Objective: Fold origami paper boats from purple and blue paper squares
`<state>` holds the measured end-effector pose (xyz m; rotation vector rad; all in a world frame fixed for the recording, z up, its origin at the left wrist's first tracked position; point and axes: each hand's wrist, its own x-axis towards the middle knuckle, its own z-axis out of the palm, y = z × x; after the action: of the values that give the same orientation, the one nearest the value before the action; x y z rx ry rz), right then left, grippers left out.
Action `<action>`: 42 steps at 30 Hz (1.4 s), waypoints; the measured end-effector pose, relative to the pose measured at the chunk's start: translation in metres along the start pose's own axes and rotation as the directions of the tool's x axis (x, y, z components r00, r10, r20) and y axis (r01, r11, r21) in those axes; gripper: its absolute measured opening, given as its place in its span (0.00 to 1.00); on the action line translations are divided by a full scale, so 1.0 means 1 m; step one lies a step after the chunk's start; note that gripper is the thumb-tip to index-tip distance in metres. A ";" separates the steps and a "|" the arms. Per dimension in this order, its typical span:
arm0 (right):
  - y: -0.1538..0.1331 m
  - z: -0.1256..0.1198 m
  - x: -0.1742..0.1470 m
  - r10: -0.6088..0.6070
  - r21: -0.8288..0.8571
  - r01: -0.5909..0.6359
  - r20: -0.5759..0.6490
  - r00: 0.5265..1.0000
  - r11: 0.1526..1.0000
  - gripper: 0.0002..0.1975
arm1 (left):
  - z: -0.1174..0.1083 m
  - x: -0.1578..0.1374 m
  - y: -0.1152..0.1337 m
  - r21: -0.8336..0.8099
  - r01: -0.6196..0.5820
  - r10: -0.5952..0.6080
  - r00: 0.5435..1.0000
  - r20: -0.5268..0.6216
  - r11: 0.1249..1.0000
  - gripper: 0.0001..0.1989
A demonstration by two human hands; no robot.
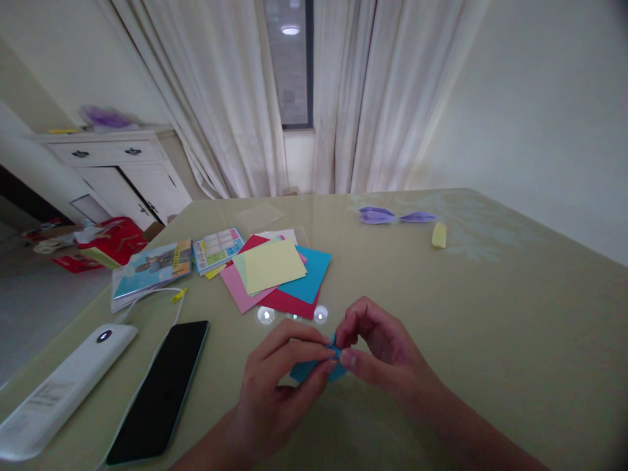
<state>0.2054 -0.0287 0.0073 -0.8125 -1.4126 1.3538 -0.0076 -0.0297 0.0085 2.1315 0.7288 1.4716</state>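
My left fingers (298, 353) and right fingers (367, 368) pinch folded blue paper (303, 371) between them, over the glossy greenish table (490, 320). Beyond them, pale curtains (220, 98) flank a narrow window (289, 75), a white cabinet (151, 180) farther left.

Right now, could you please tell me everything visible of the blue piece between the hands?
Held at the table, the blue piece looks like folded paper: a wide part nearest the viewer, a small tip beyond. The left hand pinches it; the right hand touches its right side. They hide its middle.
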 end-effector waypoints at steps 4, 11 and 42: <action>-0.003 0.003 -0.004 -0.244 -0.313 0.235 0.011 0.970 0.920 0.10 | 0.003 -0.006 -0.001 -0.034 0.124 -0.127 0.987 -0.097 0.992 0.11; -0.001 0.007 -0.001 -0.394 -0.429 0.351 -0.013 0.919 0.832 0.02 | 0.007 -0.005 -0.002 -0.026 0.139 -0.141 0.983 -0.115 0.990 0.13; -0.003 0.011 0.006 -0.448 -0.516 0.348 -0.079 0.890 0.783 0.04 | 0.010 0.008 -0.008 -0.434 0.520 -0.597 0.800 -0.052 0.735 0.05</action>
<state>0.1941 -0.0272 0.0123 -0.8745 -1.6771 0.5668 0.0030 -0.0187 0.0057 1.3061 0.9430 1.3378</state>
